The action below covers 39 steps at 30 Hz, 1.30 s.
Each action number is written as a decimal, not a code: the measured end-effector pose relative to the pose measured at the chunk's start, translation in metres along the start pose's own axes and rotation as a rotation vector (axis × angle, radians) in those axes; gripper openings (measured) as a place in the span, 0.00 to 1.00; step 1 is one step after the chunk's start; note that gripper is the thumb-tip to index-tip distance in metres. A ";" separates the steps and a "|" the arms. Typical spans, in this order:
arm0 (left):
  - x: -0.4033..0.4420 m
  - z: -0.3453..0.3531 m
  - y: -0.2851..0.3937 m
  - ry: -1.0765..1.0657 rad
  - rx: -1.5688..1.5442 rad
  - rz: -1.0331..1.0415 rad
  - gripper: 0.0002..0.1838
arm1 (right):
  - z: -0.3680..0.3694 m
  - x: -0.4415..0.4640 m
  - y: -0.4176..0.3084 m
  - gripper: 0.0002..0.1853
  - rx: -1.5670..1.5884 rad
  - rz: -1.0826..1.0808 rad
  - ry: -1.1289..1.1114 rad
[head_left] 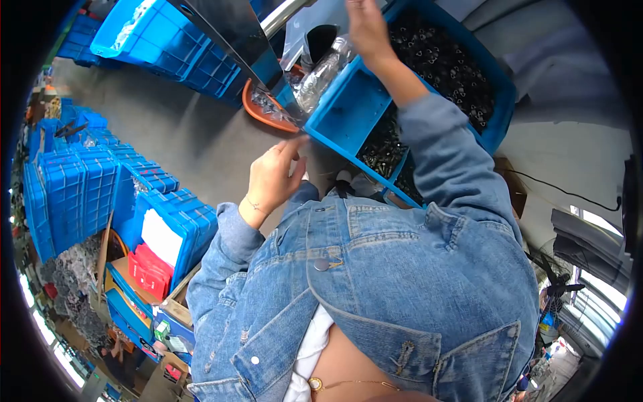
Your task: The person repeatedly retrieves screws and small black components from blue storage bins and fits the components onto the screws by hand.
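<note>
My left hand [270, 175] is held in front of my body, left of the blue divided tray [333, 149]. Its thumb stands apart from the bent fingers, and nothing shows between them; the fingertips are slightly blurred. My right hand [367, 30] reaches over the tray toward the top edge of the view, where its fingers are cut off. Small dark metal pieces [380, 153] fill one tray compartment, and another compartment [351, 110] shows its bare blue floor. Beyond the right forearm lies a large blue bin of black ring-like parts [445, 70].
A dark machine panel [231, 40] rises at the top, near clear plastic wrapping [321, 84]. Below it stands an orange basin [264, 110] with small pieces. Blue crates [67, 194] stack at left, near red packets [149, 271]. A black cable [569, 191] runs at right.
</note>
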<state>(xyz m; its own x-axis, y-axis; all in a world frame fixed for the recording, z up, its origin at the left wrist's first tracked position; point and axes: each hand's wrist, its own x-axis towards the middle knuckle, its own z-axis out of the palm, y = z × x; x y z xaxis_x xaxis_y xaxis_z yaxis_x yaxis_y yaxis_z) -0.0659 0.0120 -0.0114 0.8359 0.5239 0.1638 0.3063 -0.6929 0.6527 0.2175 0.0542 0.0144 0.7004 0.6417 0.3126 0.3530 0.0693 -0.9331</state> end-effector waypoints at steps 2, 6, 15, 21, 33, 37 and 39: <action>0.006 0.008 -0.015 0.041 0.132 0.052 0.27 | -0.038 -0.023 -0.038 0.20 0.002 -0.210 0.041; 0.028 0.025 -0.040 -0.096 0.270 -0.019 0.40 | -0.115 -0.065 -0.054 0.16 -0.007 -0.347 0.085; 0.030 0.041 -0.070 -0.095 0.215 0.027 0.29 | -0.204 -0.229 0.045 0.27 -1.057 0.210 -0.474; 0.099 0.056 0.017 -0.115 -0.114 0.292 0.11 | -0.178 -0.251 0.031 0.28 -1.232 0.171 -0.562; 0.211 0.201 -0.015 -0.206 0.301 0.195 0.08 | -0.203 -0.241 0.048 0.12 -0.858 0.135 -0.597; 0.209 0.203 -0.017 -0.178 0.437 0.355 0.09 | -0.203 -0.233 0.046 0.10 -0.820 0.194 -0.619; 0.206 0.203 -0.013 -0.180 0.472 0.367 0.08 | -0.202 -0.231 0.047 0.09 -0.824 0.199 -0.598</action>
<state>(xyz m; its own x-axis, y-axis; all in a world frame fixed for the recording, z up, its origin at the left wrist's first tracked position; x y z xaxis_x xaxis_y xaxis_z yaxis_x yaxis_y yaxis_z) 0.1948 0.0288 -0.1360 0.9759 0.1473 0.1611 0.1188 -0.9776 0.1740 0.1977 -0.2450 -0.0661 0.4493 0.8743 -0.1836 0.7372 -0.4789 -0.4766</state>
